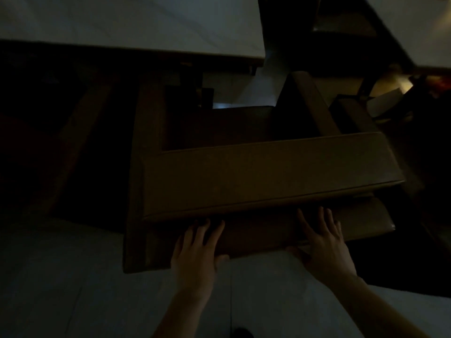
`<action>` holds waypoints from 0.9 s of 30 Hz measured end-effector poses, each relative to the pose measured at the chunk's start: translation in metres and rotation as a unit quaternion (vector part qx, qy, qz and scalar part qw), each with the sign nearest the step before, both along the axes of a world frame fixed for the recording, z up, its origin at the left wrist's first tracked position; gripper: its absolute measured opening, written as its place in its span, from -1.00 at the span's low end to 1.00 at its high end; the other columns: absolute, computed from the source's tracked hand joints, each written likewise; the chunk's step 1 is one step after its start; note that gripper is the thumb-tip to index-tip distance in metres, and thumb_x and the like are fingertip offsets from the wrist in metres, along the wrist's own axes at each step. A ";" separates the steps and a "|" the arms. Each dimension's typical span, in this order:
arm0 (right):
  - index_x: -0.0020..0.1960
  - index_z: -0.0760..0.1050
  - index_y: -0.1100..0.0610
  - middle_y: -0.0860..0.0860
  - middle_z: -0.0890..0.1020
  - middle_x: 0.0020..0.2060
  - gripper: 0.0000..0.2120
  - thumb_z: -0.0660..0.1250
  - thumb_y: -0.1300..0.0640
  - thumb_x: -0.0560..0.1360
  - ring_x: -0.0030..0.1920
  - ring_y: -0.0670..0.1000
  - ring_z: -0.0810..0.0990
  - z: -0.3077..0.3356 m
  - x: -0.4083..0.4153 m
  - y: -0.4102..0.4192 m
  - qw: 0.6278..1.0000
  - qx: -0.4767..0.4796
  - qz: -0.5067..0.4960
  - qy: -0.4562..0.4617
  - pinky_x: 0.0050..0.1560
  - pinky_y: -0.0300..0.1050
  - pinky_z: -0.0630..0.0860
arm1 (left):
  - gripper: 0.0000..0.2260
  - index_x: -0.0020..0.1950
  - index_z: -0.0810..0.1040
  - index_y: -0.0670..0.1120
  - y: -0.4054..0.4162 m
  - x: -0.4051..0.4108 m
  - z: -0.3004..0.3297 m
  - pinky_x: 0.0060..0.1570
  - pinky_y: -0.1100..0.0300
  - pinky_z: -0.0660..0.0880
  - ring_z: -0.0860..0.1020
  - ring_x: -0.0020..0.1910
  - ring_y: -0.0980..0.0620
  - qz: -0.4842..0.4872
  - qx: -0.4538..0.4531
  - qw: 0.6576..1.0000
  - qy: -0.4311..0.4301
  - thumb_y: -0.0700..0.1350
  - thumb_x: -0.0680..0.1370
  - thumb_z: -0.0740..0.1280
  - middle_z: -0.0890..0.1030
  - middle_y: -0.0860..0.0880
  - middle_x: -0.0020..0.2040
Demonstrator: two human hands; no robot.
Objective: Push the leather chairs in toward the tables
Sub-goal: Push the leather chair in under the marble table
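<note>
Darkness covers most of the room, so only large shapes can be made out. In the upper left of the frame the pale counter (127, 28) runs across, its near edge facing the chair. Below it, in the middle of the frame, stands the leather chair (263, 176), seen from behind and above; its seat and arms point toward the counter and appear not yet tucked under it, with a strip of floor showing between. The left hand (195, 252) lies flat against the back of the chair, fingers (202, 230) straight and spread, holding nothing, thumb out to the side. To the right, the right hand (324, 242) lies the same way, fingers straight, palm on the leather. Both hands sit low on the backrest and apart, likely so the push goes in evenly and the chair does not turn. At the upper right, a second pale counter (419, 28) stands beside another dim seat.
</note>
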State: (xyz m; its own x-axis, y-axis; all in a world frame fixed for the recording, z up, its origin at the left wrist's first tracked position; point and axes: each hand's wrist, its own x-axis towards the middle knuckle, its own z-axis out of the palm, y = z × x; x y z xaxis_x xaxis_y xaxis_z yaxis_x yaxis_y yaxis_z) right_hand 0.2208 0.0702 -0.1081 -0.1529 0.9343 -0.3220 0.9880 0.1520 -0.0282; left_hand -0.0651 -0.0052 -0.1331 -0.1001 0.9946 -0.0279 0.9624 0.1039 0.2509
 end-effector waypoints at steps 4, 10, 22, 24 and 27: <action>0.56 -0.30 -0.15 0.25 -0.15 0.57 -0.14 -0.14 -0.49 0.40 0.55 0.26 -0.26 0.003 -0.020 -0.005 1.000 -0.010 -0.010 -0.007 0.55 0.24 -0.08 | -0.34 0.45 0.38 0.20 0.001 -0.021 0.001 0.24 -0.10 0.42 0.40 0.33 -0.10 -0.004 0.005 1.000 0.005 0.27 0.37 0.44 0.50 0.06 0.34; 0.58 -0.24 -0.11 0.29 -0.11 0.56 -0.15 -0.09 -0.47 0.43 0.55 0.32 -0.17 -0.002 -0.085 -0.021 1.000 -0.002 -0.015 -0.007 0.53 0.29 -0.02 | -0.34 0.48 0.34 0.19 0.000 -0.086 0.003 0.32 -0.10 0.38 0.34 0.39 -0.13 -0.011 0.010 1.000 0.011 0.21 0.40 0.45 0.43 0.05 0.42; 0.56 -0.28 -0.17 0.26 -0.15 0.57 -0.16 -0.22 -0.51 0.39 0.54 0.29 -0.25 -0.015 -0.195 -0.038 0.998 -0.002 -0.045 0.032 0.53 0.28 -0.05 | -0.28 0.49 0.34 0.16 0.009 -0.202 -0.003 0.43 -0.15 0.25 0.29 0.48 -0.10 -0.029 0.004 0.999 -0.020 0.10 0.37 0.52 0.40 0.05 0.46; 0.54 -0.34 -0.18 0.25 -0.21 0.56 -0.15 -0.21 -0.52 0.38 0.53 0.28 -0.29 -0.016 -0.198 -0.032 0.999 -0.021 -0.043 0.018 0.53 0.27 -0.08 | -0.29 0.48 0.34 0.17 0.013 -0.206 -0.003 0.44 -0.12 0.21 0.28 0.49 -0.09 -0.030 0.002 0.999 -0.026 0.10 0.37 0.52 0.40 0.06 0.46; 0.54 -0.36 -0.18 0.25 -0.22 0.56 -0.15 -0.19 -0.52 0.39 0.53 0.29 -0.29 -0.014 -0.200 -0.025 0.999 -0.026 -0.043 0.009 0.53 0.27 -0.08 | -0.29 0.48 0.35 0.17 0.019 -0.207 -0.003 0.44 -0.10 0.19 0.29 0.48 -0.08 -0.026 0.011 0.999 -0.030 0.10 0.36 0.53 0.42 0.06 0.45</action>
State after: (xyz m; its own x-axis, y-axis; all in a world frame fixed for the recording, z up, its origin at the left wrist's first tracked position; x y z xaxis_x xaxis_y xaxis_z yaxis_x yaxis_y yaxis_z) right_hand 0.0207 0.0454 -0.1222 -0.0797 0.9262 -0.3685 0.9965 0.0650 -0.0523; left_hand -0.2717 0.0138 -0.1360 -0.0471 0.9988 -0.0113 0.9494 0.0483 0.3103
